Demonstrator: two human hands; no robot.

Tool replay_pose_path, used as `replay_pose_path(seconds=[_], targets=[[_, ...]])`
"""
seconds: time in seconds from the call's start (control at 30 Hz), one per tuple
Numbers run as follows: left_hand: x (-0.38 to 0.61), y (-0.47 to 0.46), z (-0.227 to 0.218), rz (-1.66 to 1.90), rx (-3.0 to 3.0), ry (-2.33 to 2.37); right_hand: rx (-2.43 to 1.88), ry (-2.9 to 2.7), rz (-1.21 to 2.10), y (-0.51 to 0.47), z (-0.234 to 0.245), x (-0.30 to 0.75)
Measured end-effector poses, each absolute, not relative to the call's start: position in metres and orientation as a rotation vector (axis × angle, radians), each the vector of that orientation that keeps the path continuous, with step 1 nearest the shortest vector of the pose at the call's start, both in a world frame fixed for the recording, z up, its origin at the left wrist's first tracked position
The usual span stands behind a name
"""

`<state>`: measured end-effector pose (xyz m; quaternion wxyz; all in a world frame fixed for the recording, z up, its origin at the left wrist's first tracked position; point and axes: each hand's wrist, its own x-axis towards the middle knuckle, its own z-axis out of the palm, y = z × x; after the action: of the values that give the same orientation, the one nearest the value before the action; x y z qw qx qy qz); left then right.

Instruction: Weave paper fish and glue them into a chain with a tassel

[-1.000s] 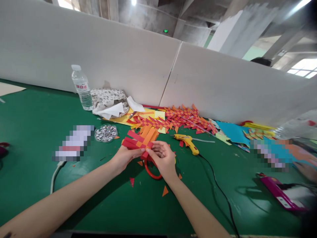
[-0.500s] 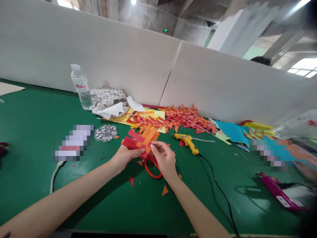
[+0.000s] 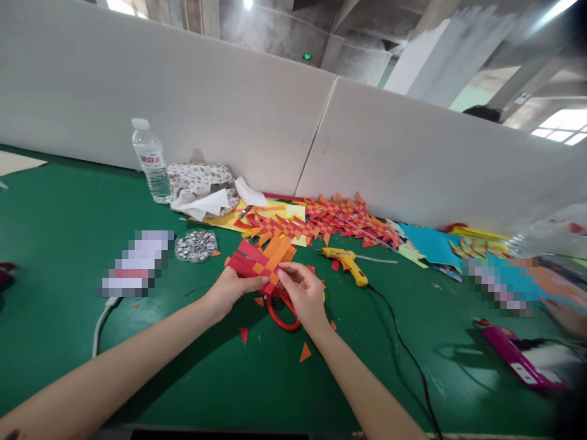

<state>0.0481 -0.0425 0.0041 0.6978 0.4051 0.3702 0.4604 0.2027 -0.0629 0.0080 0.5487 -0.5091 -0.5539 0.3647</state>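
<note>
Between my hands are woven paper strips (image 3: 261, 260), red and orange, crossed into a checkered patch with loose ends fanning up and left. My left hand (image 3: 232, 287) grips the red side, thumb lying on top. Thumb and fingers of my right hand (image 3: 303, 290) pinch the patch at its right edge. Below the strips, partly hidden by them, scissors (image 3: 285, 318) with red handles lie on the green table. Red and orange paper scraps (image 3: 305, 352) are scattered around. Behind my hands is a pile of woven paper fish (image 3: 334, 217) in the same colours.
A yellow glue gun (image 3: 347, 263) lies right of my hands, its black cord running forward. On the left are a dish of googly eyes (image 3: 196, 245), a blurred-out phone (image 3: 140, 263) and a water bottle (image 3: 151, 162). A purple power strip (image 3: 516, 357) lies at the right. A white partition (image 3: 206, 104) stands behind.
The loose red strips on the left have shifted and spread slightly. Both hands keep nearly the same place and hold.
</note>
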Motion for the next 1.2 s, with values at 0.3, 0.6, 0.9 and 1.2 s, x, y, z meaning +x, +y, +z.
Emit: replay_pose_path(seconds=[0.3, 0.6, 0.9, 1.2], targets=[[0.0479, -0.0422, 0.0073, 1.088, 0.893, 0.869, -1.203, -1.247, 0.899, -0.0616, 0.0072, 0.2034], [0.0461, -0.0354, 0.0082, 1.081, 0.721, 0.948, -1.045, -1.046, 1.081, -0.0589, 0.0095, 0.2021], [0.0479, -0.0395, 0.0101, 0.930, 0.888, 1.023, -1.089, -1.006, 1.069, -0.0583, 0.0101, 0.2083], [0.0459, -0.0366, 0.0088, 0.962, 0.902, 0.992, -1.118, -1.016, 1.013, -0.0582, 0.0106, 0.2079]])
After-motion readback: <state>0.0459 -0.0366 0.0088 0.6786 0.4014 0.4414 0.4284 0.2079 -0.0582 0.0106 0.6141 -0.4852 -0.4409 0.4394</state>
